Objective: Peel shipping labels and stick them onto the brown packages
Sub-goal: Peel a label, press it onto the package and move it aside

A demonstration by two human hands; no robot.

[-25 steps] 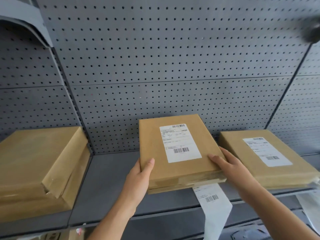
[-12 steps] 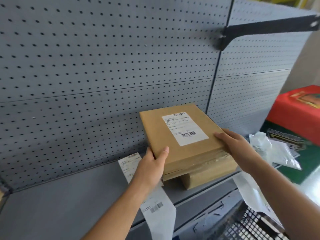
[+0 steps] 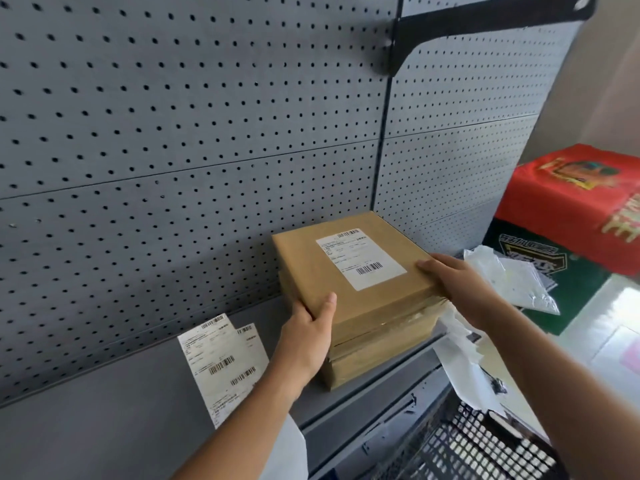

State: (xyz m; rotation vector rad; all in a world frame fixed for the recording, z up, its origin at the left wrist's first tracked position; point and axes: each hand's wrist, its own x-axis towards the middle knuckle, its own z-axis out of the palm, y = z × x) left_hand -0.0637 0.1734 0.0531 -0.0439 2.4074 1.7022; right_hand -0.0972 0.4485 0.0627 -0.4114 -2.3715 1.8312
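A brown package [image 3: 304,271] with a white shipping label [image 3: 360,259] on top lies on a second brown package [image 3: 377,355] at the right end of the grey shelf [image 3: 104,427]. My left hand [image 3: 306,336] grips the top package's near left corner, thumb on top. On its right edge my right hand [image 3: 457,289] holds it with fingers over the top. A strip of shipping labels [image 3: 221,362] lies on the shelf to the left, partly under my left arm.
A grey pegboard wall [image 3: 173,133] rises behind the shelf, with a black bracket [image 3: 450,22] at top right. Crumpled white backing paper [image 3: 464,368] hangs over a black wire basket [image 3: 478,448] below. A red and green box [image 3: 571,202] stands at right.
Both hands carried the labelled package to the right and set it on top of the other package. The view swung right, and the left package left the view.
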